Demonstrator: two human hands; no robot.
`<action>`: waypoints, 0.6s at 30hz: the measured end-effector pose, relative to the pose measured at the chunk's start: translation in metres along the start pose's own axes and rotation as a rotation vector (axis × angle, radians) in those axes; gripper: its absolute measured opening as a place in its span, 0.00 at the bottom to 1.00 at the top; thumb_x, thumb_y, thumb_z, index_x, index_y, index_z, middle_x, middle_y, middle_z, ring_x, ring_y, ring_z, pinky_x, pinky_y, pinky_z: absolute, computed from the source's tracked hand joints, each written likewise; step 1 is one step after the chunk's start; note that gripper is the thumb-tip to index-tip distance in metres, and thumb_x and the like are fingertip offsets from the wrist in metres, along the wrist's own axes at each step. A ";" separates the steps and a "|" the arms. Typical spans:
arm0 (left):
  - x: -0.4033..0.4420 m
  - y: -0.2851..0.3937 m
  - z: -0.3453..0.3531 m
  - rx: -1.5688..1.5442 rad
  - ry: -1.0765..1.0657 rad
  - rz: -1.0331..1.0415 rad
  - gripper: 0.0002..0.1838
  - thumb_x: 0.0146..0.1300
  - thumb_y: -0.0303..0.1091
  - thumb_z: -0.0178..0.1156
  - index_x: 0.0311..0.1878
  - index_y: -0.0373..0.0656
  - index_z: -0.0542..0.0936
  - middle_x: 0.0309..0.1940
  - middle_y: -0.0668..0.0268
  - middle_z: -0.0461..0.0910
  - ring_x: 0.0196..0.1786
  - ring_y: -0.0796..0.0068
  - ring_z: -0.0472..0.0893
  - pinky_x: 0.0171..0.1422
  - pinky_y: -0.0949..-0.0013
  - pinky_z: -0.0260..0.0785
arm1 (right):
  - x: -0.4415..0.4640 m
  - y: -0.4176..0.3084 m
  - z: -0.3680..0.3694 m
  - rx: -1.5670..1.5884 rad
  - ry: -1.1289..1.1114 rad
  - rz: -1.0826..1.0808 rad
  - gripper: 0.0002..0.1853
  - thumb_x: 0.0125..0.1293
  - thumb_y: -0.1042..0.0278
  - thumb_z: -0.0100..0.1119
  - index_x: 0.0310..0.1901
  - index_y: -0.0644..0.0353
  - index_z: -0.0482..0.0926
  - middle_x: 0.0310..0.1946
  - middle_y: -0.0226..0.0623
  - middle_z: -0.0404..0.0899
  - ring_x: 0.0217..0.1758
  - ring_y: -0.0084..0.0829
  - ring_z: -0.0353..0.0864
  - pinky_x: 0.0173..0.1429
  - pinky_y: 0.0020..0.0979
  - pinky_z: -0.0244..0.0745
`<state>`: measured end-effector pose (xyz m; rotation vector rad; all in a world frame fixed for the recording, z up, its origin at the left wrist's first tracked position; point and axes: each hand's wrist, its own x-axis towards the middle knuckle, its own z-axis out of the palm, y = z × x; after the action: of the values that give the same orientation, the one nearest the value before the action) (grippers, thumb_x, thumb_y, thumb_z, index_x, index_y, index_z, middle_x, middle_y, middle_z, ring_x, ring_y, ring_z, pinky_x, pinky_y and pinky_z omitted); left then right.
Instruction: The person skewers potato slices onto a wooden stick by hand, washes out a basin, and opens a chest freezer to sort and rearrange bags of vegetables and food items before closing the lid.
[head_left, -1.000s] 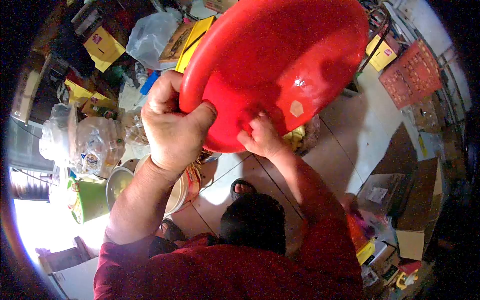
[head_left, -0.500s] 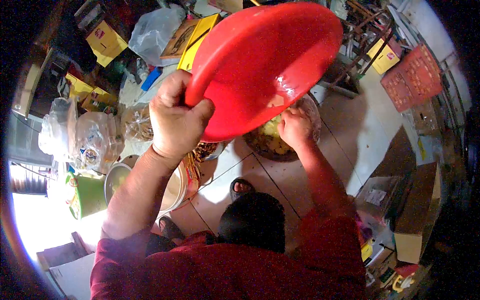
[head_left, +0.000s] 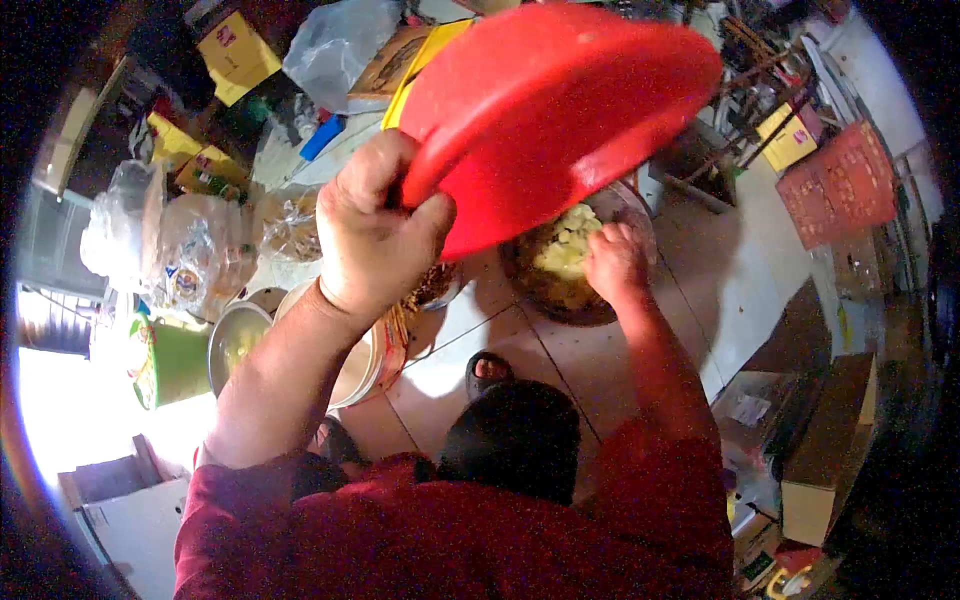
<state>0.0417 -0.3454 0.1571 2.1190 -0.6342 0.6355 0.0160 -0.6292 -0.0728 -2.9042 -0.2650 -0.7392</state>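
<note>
A large red basin (head_left: 560, 110) is held up and tilted, its rim gripped at the left between the thumb and fingers of my left hand (head_left: 385, 225). Below it on the floor, partly hidden by the basin, sits a round container (head_left: 570, 305) with pale yellow-green pieces (head_left: 572, 240) and darker stuff in it. My right hand (head_left: 615, 262) is over that container at the pieces' right side, fingers curled. Whether it holds any piece is too small to tell.
At the left are a white bucket (head_left: 362, 370), a metal bowl (head_left: 238, 345), a green bucket (head_left: 175, 360) and plastic bags (head_left: 200, 250). A red crate (head_left: 838, 188) and a cardboard box (head_left: 825, 440) stand at the right.
My right hand has left the basin's inside and moved right and down to the container. The basin has tilted further, uncovering the pale pieces; my left hand still grips its rim.
</note>
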 end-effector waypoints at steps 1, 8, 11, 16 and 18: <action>0.003 -0.003 -0.005 0.014 0.010 -0.014 0.10 0.42 0.20 0.58 0.31 0.39 0.73 0.22 0.65 0.71 0.27 0.76 0.71 0.34 0.74 0.67 | -0.015 0.007 0.004 -0.059 -0.083 0.033 0.11 0.43 0.71 0.62 0.32 0.58 0.76 0.33 0.41 0.74 0.41 0.45 0.73 0.46 0.45 0.68; 0.010 -0.050 -0.093 -0.410 0.369 -0.440 0.12 0.48 0.20 0.57 0.39 0.37 0.75 0.30 0.65 0.78 0.31 0.75 0.77 0.38 0.72 0.72 | -0.042 -0.027 -0.003 0.318 -0.288 0.323 0.10 0.48 0.72 0.61 0.34 0.62 0.77 0.33 0.45 0.77 0.41 0.46 0.76 0.44 0.41 0.72; -0.013 -0.104 -0.167 -0.448 0.528 -0.548 0.13 0.54 0.24 0.55 0.45 0.38 0.74 0.35 0.60 0.79 0.33 0.68 0.78 0.40 0.67 0.73 | -0.047 -0.033 0.005 0.509 -0.414 0.215 0.09 0.53 0.72 0.60 0.35 0.65 0.76 0.32 0.46 0.80 0.36 0.43 0.80 0.41 0.37 0.74; -0.094 -0.141 -0.302 -0.358 0.816 -0.564 0.17 0.48 0.21 0.57 0.45 0.37 0.72 0.33 0.60 0.77 0.30 0.69 0.77 0.34 0.68 0.73 | -0.053 -0.052 0.013 0.768 -0.633 0.321 0.09 0.54 0.73 0.61 0.36 0.66 0.76 0.28 0.36 0.79 0.33 0.28 0.78 0.42 0.30 0.73; -0.139 -0.153 -0.349 -0.278 0.873 -0.579 0.17 0.47 0.22 0.58 0.44 0.36 0.72 0.32 0.61 0.76 0.30 0.69 0.76 0.33 0.67 0.72 | -0.048 -0.061 0.010 0.734 -0.714 0.331 0.09 0.54 0.73 0.60 0.37 0.65 0.75 0.28 0.34 0.78 0.33 0.28 0.78 0.43 0.30 0.73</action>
<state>-0.0425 0.0513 0.1725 1.4417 0.3479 0.9594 -0.0332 -0.5750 -0.0996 -2.2765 -0.0808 0.4002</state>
